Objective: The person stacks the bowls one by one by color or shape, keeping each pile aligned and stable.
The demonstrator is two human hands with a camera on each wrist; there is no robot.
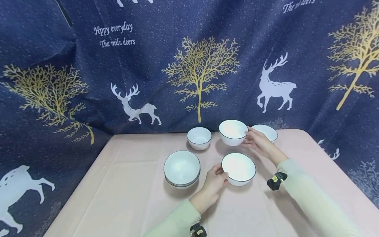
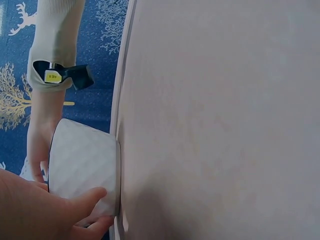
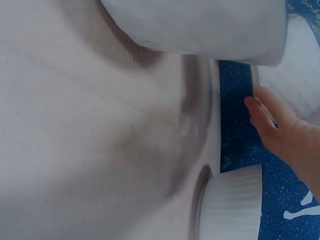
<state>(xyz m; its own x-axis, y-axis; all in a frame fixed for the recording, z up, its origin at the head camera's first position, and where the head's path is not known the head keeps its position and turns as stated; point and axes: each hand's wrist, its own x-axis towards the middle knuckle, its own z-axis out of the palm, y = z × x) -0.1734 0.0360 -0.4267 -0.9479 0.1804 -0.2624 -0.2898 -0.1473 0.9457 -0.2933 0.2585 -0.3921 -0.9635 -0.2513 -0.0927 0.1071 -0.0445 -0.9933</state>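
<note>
My left hand grips the left rim of a white bowl with a dark rim line, thumb at its edge. Seen from the left wrist, this bowl has a dimpled outside, and thumb and fingers lie on its wall. Behind it, my right hand holds a second white bowl by its right side, thumb near the rim and fingers lower down. In the right wrist view that bowl shows against the blue cloth, above the tabletop. The left hand's bowl fills the top there.
Nested white bowls stand to the left of my left hand. A smaller white bowl is at the table's back edge. Another bowl, partly behind my right hand, stands back right. Patterned blue cloth hangs behind the pink-covered table.
</note>
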